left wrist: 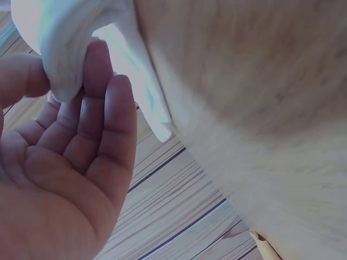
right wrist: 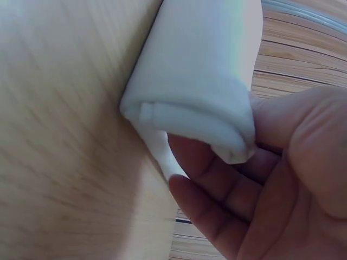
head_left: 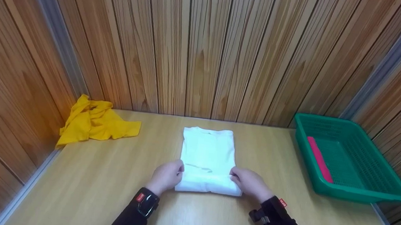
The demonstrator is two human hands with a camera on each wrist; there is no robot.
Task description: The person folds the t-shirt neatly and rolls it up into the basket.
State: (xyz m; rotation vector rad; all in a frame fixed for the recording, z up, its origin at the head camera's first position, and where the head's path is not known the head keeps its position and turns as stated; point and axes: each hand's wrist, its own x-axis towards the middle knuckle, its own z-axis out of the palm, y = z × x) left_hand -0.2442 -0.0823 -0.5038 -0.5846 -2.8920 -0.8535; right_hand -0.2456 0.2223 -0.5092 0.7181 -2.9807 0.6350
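Observation:
A white shirt (head_left: 207,149), folded into a narrow rectangle, lies mid-table with its near end turned over into a thick flap. My left hand (head_left: 167,176) pinches the flap's left edge between thumb and fingers; the left wrist view shows the bunched cloth (left wrist: 70,54) in that pinch. On the other side my right hand (head_left: 250,182) pinches the right edge. In the right wrist view the flap (right wrist: 190,70) curves over in several layers, with fingers (right wrist: 200,200) beneath it and the thumb on its outer face. The shirt's far part rests flat on the table.
A crumpled yellow cloth (head_left: 96,122) lies at the back left by the wall. At the right stands a green plastic basket (head_left: 362,195) holding a folded red-pink cloth (head_left: 320,159) along its left side. Wood-panelled walls (head_left: 205,52) border the table (head_left: 87,186).

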